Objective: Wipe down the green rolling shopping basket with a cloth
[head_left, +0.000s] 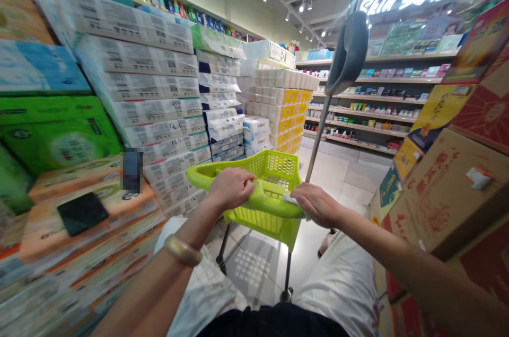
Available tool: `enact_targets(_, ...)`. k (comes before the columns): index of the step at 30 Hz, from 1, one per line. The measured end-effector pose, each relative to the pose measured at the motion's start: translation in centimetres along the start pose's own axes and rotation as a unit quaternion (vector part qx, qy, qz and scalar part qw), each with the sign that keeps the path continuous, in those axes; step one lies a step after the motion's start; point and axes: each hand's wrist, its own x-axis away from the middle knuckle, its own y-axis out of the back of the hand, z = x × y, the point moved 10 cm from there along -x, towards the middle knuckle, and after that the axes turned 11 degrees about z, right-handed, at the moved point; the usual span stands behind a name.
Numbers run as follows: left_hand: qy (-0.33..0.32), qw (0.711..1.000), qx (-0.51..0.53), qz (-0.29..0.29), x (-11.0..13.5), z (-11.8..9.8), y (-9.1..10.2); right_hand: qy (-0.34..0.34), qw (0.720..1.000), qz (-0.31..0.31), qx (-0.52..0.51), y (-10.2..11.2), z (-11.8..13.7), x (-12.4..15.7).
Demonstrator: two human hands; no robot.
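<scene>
A lime-green shopping cart (256, 224) with a perforated basket stands right in front of me. My left hand (233, 187) is closed around the left part of its handle (274, 206). At the handle's right end, my right hand (314, 202) curls over the rim with a white tissue (289, 198) pressed under the fingers. Only an edge of this tissue shows; whether it is paper or cloth I cannot tell. A thin metal pole (318, 157) rises beside the right hand and carries a grey plastic loop (350, 51).
Stacked paper packs (151, 77) line the left side. A black tablet-like object (82, 212) and a pixelated upright device (132, 170) sit on orange packs. Cardboard boxes (445, 188) crowd the right. Stocked shelves (382, 96) stand behind, beyond the tiled floor (358, 167).
</scene>
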Motion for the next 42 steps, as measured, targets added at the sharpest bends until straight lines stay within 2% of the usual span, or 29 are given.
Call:
enact_targets(3, 0.015, 1.0, 0.001, -0.005, 0.0, 0.4, 0.0, 0.059, 0.993, -0.096, -0.031, 0.6, 0.2, 0.9)
enact_targets(5, 0.037, 0.999, 0.003, -0.01, 0.0, 0.5, 0.0, 0.043, 0.985, -0.16, -0.044, 0.8, 0.0, 1.5)
enact_targets(8, 0.064, 0.998, 0.006, -0.015, -0.1, 0.4, -0.1, -0.056, 0.97, -0.234, -0.046, 1.0, -0.3, 2.3)
enact_targets(11, 0.076, 0.997, 0.01, -0.018, -0.1, 0.3, -0.1, -0.18, 0.946, -0.27, -0.002, 1.1, 0.3, 2.8)
enact_targets(13, 0.084, 0.996, 0.013, -0.019, -0.1, 0.4, -0.1, -0.254, 0.93, -0.259, 0.053, 1.2, 1.3, 2.5)
enact_targets(16, 0.09, 0.996, 0.018, -0.02, 0.0, 0.5, -0.1, -0.333, 0.914, -0.193, 0.125, 1.1, 2.6, 0.8)
enact_targets(20, 0.089, 0.996, 0.018, -0.018, -0.1, 0.4, -0.1, -0.375, 0.911, -0.095, 0.145, 0.2, 3.4, -2.1)
enact_targets(22, 0.09, 0.996, 0.017, -0.018, -0.1, 0.4, -0.2, -0.38, 0.91, -0.081, 0.146, -0.1, 3.5, -2.9)
enact_targets(25, 0.083, 0.996, 0.018, -0.02, -0.1, 0.4, -0.1, -0.351, 0.917, -0.1, 0.162, 0.1, 4.0, -3.3)
enact_targets(31, 0.051, 0.999, 0.006, -0.016, -0.1, -0.2, 0.0, -0.202, 0.958, -0.105, 0.171, 0.4, 4.6, -1.7)
enact_targets(36, 0.041, 0.999, 0.0, -0.015, 0.2, 0.0, 0.0, -0.1, 0.982, -0.159, 0.034, 1.1, 2.3, 1.7)
enact_targets(39, 0.029, 0.999, 0.0, -0.012, 0.4, 0.1, 0.0, -0.021, 0.982, -0.18, -0.055, 0.9, 0.8, 2.8)
enact_targets(42, 0.015, 1.0, -0.004, -0.009, 0.5, -0.3, 0.1, 0.017, 0.976, -0.196, -0.089, 0.4, -0.2, 3.1)
